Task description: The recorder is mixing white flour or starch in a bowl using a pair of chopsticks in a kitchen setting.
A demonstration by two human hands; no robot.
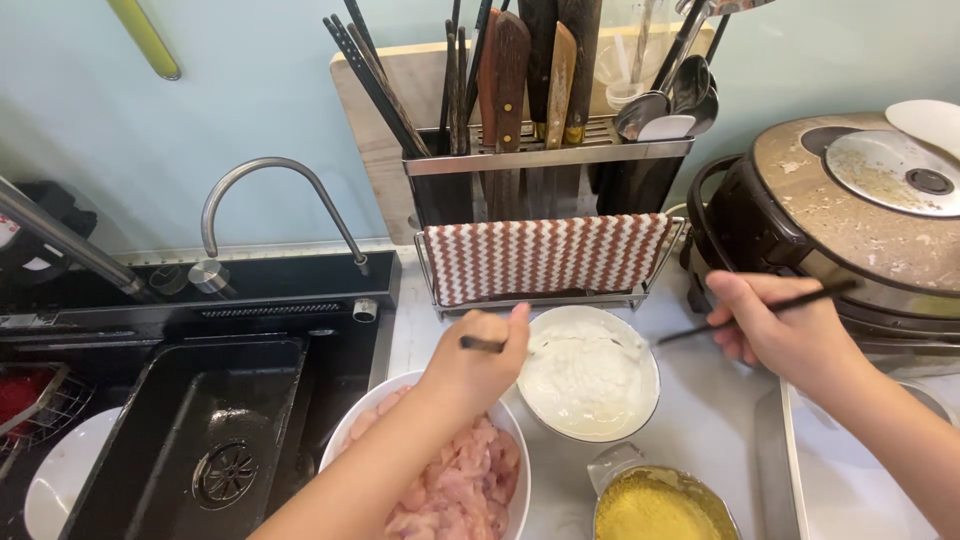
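The left hand (475,365) is closed on a short dark utensil handle (483,344) above the white bowl of raw pink meat pieces (470,480). The right hand (785,330) pinches dark chopsticks (760,310) whose tips reach the white bowl of pale batter (590,380) on the bench (700,420). A glass container of yellow crumbs (655,505) sits just below.

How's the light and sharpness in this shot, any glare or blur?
Head view: soft, even daylight with faint shadows; mild glare on the cooker lid and the faucet; wide-angle bending at the edges; the left hand and right hand look slightly soft, the chopstick thin and smeared.
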